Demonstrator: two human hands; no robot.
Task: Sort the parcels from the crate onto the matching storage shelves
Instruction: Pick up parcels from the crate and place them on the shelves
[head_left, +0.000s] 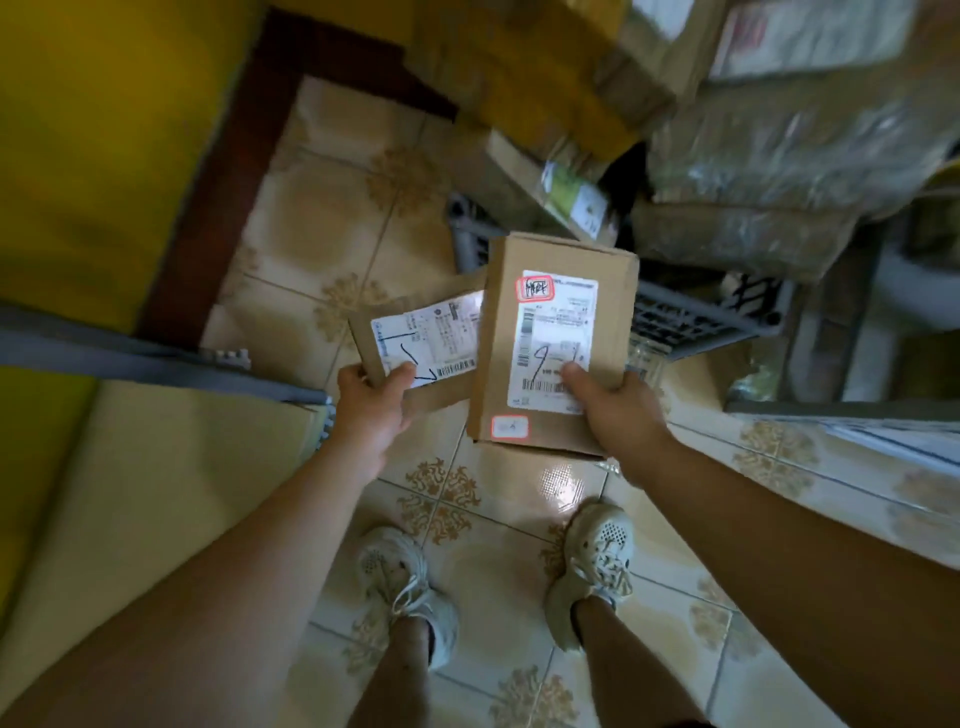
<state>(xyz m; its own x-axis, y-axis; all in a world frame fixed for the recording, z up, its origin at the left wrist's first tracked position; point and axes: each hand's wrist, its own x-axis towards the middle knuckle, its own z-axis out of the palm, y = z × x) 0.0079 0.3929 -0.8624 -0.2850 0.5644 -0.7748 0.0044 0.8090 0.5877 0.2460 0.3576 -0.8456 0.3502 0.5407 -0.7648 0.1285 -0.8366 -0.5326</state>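
Note:
My right hand (615, 410) grips a brown cardboard parcel (506, 322) by its lower right corner, thumb on its white shipping label with a handwritten "9". My left hand (371, 402) grips a smaller flat cardboard parcel (415, 338), thumb on its white label. The small parcel is partly tucked behind the bigger one. Both are held above the tiled floor in front of a grey plastic crate (691, 322), which lies just beyond them.
A pile of cardboard boxes and plastic-wrapped parcels (753, 156) rises over the crate at the upper right. A grey shelf edge (145, 353) and a large flat carton (156, 493) sit at the left. My two feet in light shoes (498, 582) stand on the patterned tiles.

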